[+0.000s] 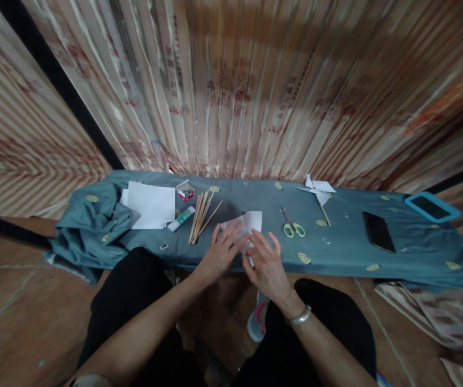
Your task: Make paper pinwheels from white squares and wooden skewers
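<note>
A piece of white paper (254, 219), with folds or cuts in it, lies on the cloth-covered bench in front of me. My left hand (220, 253) rests over its left side, fingers stretched out and lying flat. At the lower right edge, my right hand (267, 264) has bent fingers and thumb around a part of the paper, which they partly hide. Left of my hands is a loose bundle of thin wooden sticks (199, 215). Green-handled scissors (291, 226) lie to the right, their blades pointing away from me.
A stack of white sheets (152, 204), a small open box (185, 191) and a glue tube (181, 219) are at the left. To the right lie a paper pinwheel on a stick (318, 188), a black phone (378, 231) and a blue-framed tablet (432, 207). A curtain (235, 97) hangs behind the bench.
</note>
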A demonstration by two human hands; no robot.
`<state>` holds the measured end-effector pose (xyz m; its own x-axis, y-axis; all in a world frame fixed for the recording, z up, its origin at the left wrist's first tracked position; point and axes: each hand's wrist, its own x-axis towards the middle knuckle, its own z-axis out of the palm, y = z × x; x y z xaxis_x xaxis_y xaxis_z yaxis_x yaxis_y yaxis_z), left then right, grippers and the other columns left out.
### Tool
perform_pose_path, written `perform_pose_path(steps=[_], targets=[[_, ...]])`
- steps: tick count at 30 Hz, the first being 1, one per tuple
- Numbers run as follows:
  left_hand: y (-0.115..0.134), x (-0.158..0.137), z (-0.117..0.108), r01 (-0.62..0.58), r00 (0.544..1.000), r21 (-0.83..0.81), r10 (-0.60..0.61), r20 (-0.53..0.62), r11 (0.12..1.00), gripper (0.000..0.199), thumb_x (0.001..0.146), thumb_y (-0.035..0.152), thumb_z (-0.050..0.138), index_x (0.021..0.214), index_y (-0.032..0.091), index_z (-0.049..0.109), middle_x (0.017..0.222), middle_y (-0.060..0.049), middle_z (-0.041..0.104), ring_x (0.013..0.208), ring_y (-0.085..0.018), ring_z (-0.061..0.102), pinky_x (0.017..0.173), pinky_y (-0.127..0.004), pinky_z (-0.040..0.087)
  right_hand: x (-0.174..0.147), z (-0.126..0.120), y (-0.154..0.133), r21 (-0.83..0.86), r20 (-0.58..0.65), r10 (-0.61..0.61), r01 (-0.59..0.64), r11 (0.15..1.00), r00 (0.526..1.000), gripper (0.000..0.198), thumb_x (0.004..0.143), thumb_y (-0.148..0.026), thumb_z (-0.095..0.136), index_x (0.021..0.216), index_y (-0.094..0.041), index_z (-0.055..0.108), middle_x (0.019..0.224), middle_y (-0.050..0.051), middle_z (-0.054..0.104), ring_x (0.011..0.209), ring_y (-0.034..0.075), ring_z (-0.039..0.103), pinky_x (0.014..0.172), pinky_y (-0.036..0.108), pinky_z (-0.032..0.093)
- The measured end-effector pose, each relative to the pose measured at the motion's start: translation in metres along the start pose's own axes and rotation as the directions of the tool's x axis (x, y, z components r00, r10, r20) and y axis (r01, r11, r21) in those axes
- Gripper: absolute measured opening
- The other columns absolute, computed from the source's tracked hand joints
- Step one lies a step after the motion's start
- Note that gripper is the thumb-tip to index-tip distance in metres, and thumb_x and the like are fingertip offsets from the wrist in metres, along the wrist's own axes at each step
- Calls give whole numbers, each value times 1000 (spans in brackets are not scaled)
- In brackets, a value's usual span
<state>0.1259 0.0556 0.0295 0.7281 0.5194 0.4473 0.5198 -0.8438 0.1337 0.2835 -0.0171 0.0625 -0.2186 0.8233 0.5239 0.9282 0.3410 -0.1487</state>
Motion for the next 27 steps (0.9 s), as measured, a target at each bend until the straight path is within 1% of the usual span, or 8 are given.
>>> perform_pose_path(steps=[4, 7, 11, 13, 16, 21, 24, 27], targets=[[-10, 5, 6, 8, 998, -52, -5, 56, 999, 32, 96, 18, 41, 122, 20, 60, 137, -12, 56, 140, -28, 35, 113, -68, 6, -8, 1, 2, 38, 50, 41, -43, 998, 998, 14, 90, -20, 50, 86, -20, 63, 115, 11, 69, 122, 28, 55, 111, 57, 25], [-16, 7, 9, -18, 999, -98, 22, 38, 995, 26, 97, 21, 43, 103, 21, 68, 122, -7, 67, 133, -26, 46, 114, -68, 1, -15, 0, 10, 70, 110, 97, -105, 992, 989, 19, 89, -18, 48, 97, -19, 65, 119, 11, 67, 121, 27, 55, 111, 56, 25], [-18, 6, 8, -39, 999, -116, 39, -6, 992, 24, 97, 22, 45, 100, 22, 69, 117, -5, 70, 129, -25, 51, 115, -67, -1, -24, 2, 29, -1, 185, 111, -112, 994, 977, 47, 82, -4, 40, 124, -15, 58, 140, 16, 53, 135, 28, 42, 110, 55, 27], [-17, 4, 5, -48, 999, -120, 45, -26, 992, 23, 96, 22, 46, 99, 22, 69, 114, -4, 71, 126, -24, 53, 115, -66, -1, -27, 4, 38, -56, 199, 114, -105, 993, 973, 53, 80, -2, 41, 129, -14, 54, 146, 17, 46, 140, 29, 34, 110, 55, 26], [-16, -4, 1, -71, 997, -131, 66, -41, 989, 22, 96, 21, 47, 100, 23, 69, 110, -3, 72, 122, -22, 57, 117, -64, 3, -32, 9, 48, -73, 210, 108, -95, 993, 972, 46, 84, -6, 44, 125, -18, 59, 144, 14, 50, 139, 29, 35, 111, 56, 25], [-20, -18, -6, -58, 998, -182, 57, -9, 982, 23, 97, 20, 46, 102, 20, 68, 102, -3, 74, 111, -20, 64, 118, -58, 13, -41, 18, 56, 107, 196, 137, -161, 981, 971, 35, 89, -12, 42, 111, -15, 69, 124, 14, 65, 115, 26, 56, 99, 45, 46], [-22, -20, -8, 27, 998, -244, -13, 56, 970, 24, 97, 23, 45, 101, 19, 68, 99, -4, 74, 101, -18, 67, 117, -54, 20, -41, 20, 56, 246, 201, 212, -259, 934, 956, 28, 92, -22, 46, 104, -18, 72, 112, 12, 70, 104, 25, 61, 94, 43, 50], [-24, -19, -5, 157, 985, -317, -126, 116, 935, 25, 97, 27, 45, 101, 19, 68, 99, -4, 74, 97, -18, 68, 114, -54, 25, -36, 20, 56, 348, 229, 334, -397, 849, 914, 26, 91, -34, 52, 100, -20, 72, 103, 9, 72, 99, 25, 63, 91, 41, 50]])
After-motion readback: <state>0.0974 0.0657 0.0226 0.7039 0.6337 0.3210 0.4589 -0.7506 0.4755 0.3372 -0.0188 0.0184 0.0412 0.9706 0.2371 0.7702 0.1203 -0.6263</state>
